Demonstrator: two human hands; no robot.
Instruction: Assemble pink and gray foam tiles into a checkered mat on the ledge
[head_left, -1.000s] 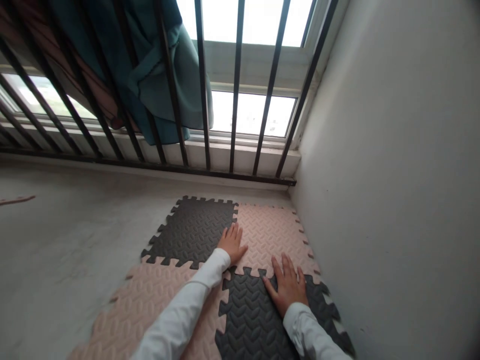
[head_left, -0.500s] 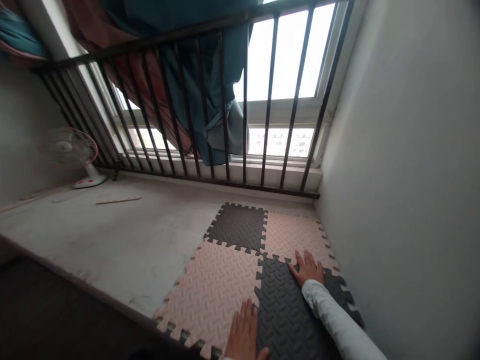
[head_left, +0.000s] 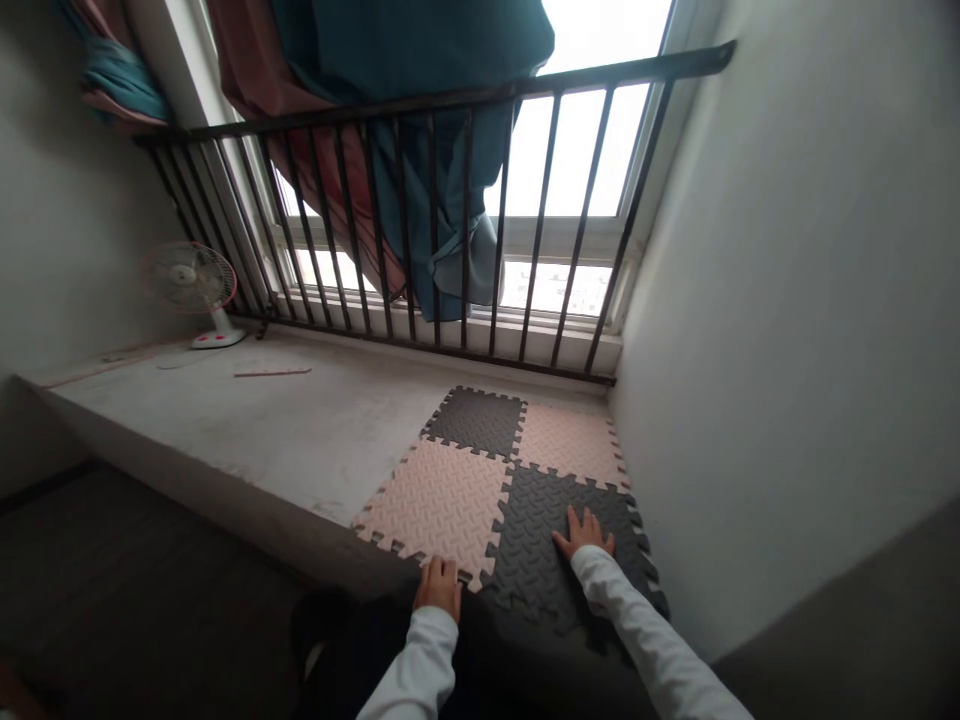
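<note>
Four interlocking foam mat tiles lie in a two-by-two checker on the concrete ledge: a dark grey tile (head_left: 475, 421) at back left, a pale pink tile (head_left: 570, 443) at back right, a pale pink tile (head_left: 435, 503) at front left and a dark grey tile (head_left: 529, 560) at front right. My right hand (head_left: 583, 532) lies flat on the front dark tile, holding nothing. My left hand (head_left: 438, 587) rests on the front edge of the front pink tile, also empty. White sleeves cover both forearms.
A black metal railing (head_left: 420, 230) runs behind the ledge before a bright window, with teal and reddish curtains (head_left: 405, 100) hanging there. A small white fan (head_left: 193, 285) and a thin wooden strip (head_left: 271, 372) stand on the ledge at left. A white wall (head_left: 772, 300) bounds the mat's right side.
My view has risen and drawn back, showing the whole mat, the fan and the railing top. Both hands have moved toward me, and my left hand has gone from the tile seam to the mat's front edge.
</note>
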